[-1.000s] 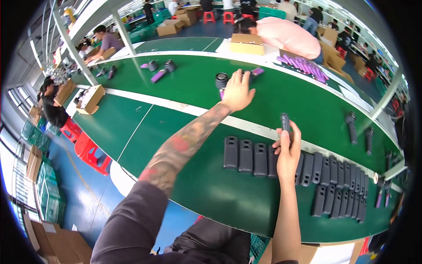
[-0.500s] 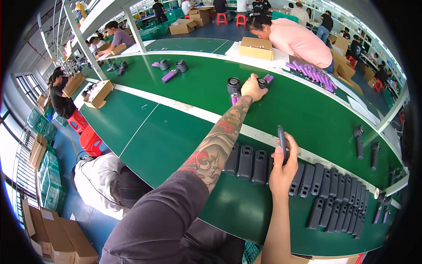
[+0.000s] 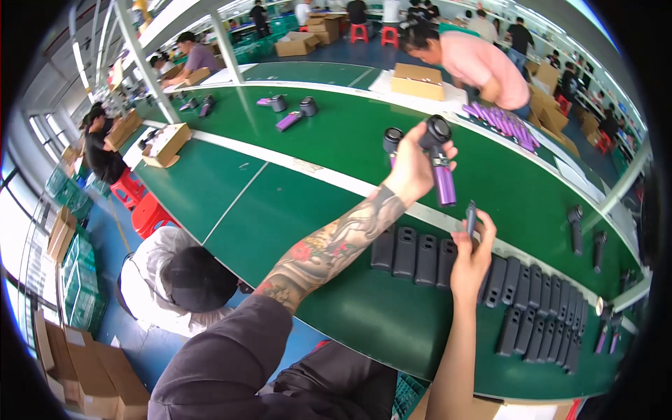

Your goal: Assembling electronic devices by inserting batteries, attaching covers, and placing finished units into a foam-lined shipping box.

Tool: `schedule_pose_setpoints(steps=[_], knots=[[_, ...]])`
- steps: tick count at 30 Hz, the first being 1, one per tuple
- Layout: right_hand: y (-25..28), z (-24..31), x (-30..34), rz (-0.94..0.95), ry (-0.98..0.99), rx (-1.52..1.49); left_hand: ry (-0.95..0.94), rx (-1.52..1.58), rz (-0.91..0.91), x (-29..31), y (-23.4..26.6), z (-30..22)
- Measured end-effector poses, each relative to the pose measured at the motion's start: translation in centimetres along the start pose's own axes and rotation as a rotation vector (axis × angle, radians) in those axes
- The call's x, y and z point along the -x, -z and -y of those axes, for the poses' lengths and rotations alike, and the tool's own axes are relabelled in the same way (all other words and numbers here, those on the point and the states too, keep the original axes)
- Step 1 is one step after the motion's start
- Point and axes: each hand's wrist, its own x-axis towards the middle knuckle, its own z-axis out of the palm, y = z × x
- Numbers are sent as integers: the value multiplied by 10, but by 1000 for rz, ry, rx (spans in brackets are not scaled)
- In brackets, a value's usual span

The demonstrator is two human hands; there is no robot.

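My left hand (image 3: 413, 168), on a tattooed arm, is closed around a round black fan head (image 3: 439, 130) with a purple battery (image 3: 443, 183) hanging below it. It holds this part above the green belt. Lower and to the right, my right hand (image 3: 473, 260) pinches a dark grey handle shell (image 3: 471, 215) upright, seen nearly edge-on. Another fan head (image 3: 393, 138) stands on the belt behind my left wrist, partly hidden. Rows of dark grey handle shells (image 3: 426, 260) lie on the green table around my right forearm.
More fan heads with batteries (image 3: 306, 107) lie farther left on the belt. Purple batteries (image 3: 500, 124) are piled at the far side, near a person in pink (image 3: 483, 63) and a cardboard box (image 3: 418, 82). Dark assembled pieces (image 3: 575, 229) lie right. A person in a cap (image 3: 199, 280) is close left.
My left hand has lifted the fan head with its battery off the belt and drawn it nearer. The right hand still holds the shell. The view has shifted slightly.
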Motion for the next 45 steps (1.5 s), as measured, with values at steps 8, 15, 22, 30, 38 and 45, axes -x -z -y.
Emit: schedule_pose_setpoints(steps=[8, 15, 22, 30, 38, 45], knots=[[-32, -5, -14, 83, 173, 205, -34, -119, 90, 50, 1, 7], [-45, 15, -6, 43, 271, 365, -16, -225, 127, 65, 2, 13], [-50, 20, -7, 82, 253, 381, -83, -390, 160, 70, 8, 10], [-24, 15, -15, 178, -275, -415, -86, -427, 282, 64, -6, 24], [3, 7, -21, 214, -251, -171, -49, -873, 483, 64, -14, 28], [-3, 0, -7, 39, 112, 106, -202, -1145, 474, 74, -6, 56]])
